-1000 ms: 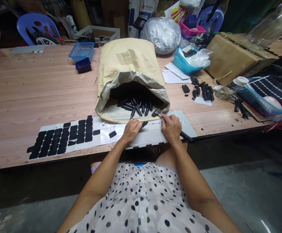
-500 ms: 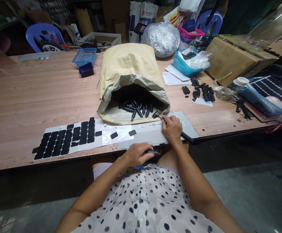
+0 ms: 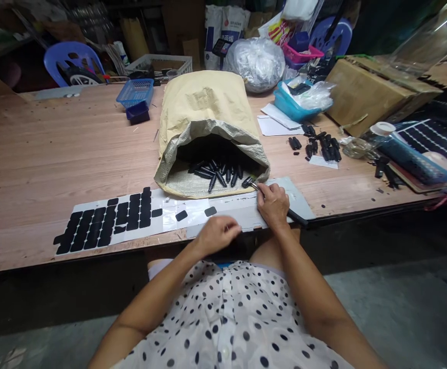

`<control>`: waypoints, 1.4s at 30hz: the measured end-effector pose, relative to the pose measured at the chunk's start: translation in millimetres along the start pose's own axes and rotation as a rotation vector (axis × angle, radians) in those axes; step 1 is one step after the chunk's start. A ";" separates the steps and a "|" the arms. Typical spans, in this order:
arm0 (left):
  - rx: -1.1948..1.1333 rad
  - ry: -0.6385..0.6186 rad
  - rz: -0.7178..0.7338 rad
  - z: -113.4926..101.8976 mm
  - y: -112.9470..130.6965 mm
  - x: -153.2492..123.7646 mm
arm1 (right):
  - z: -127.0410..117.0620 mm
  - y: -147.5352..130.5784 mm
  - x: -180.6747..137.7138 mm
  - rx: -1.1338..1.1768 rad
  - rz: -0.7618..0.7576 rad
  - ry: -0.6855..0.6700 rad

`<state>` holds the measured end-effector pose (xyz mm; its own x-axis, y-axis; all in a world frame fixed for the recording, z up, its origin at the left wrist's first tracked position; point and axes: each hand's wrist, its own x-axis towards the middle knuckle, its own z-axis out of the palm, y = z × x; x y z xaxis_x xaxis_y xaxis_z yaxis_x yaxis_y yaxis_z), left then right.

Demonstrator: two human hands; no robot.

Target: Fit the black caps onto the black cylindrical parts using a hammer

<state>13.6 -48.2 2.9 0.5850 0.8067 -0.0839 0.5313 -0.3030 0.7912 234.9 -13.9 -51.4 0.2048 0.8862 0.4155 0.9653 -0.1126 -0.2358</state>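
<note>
The left hand [image 3: 218, 233] is back up! Half a second ago it sat below the table edge, at the lap, pinching a slim black piece. Now it hovers over the near edge of the grey plate [image 3: 246, 212], in front of the sack [image 3: 208, 113]. It is blurred, fingers loosely curled, and we cannot tell whether anything is in it. A second ago it lay flat on the plate at the sack's mouth, so we judge one piece has been carried off and the hand is returning to the work surface.

The right hand [image 3: 272, 202] has not budged. It is closed tight around the hammer [image 3: 247, 181], with the head resting at the right lip of the sack.

Now the count:
- One sack, one hammer, one plate.
- Black pieces [image 3: 218, 171] inside the sack's mouth: roughly a dozen, too overlapped for an exact figure.
- Two loose pads [image 3: 181, 215] in front of the sack, to its left.
- One pad sheet [image 3: 108, 223] further left.
- One scatter of pieces [image 3: 319, 143] right of the sack.
- One blue basket [image 3: 136, 92] behind the sack, to its left.
</note>
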 end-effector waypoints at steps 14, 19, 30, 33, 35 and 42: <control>0.293 0.472 -0.199 -48.0 -47.5 63.0 | 0.7 -4.1 0.1 -0.005 0.001 0.015; 0.247 0.254 0.096 -24.0 -40.3 47.2 | -0.2 -3.7 -0.4 -0.013 0.009 0.009; 0.260 0.285 0.079 -6.6 -45.1 50.2 | -0.9 -0.2 0.6 0.030 0.018 -0.004; 0.244 0.304 0.060 -5.9 -45.4 51.1 | -6.2 1.2 -2.4 0.083 0.003 0.011; 0.236 0.307 0.052 -5.5 -44.6 51.7 | -13.1 -0.6 -8.7 0.160 -0.017 0.038; 0.194 0.278 0.000 -6.9 -38.6 52.5 | -41.0 -22.3 -44.1 0.481 -0.077 -0.018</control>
<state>19.5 9.3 -27.9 0.4101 0.9059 0.1057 0.6532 -0.3726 0.6592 211.0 -69.0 -28.4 0.1285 0.8920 0.4334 0.7921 0.1706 -0.5860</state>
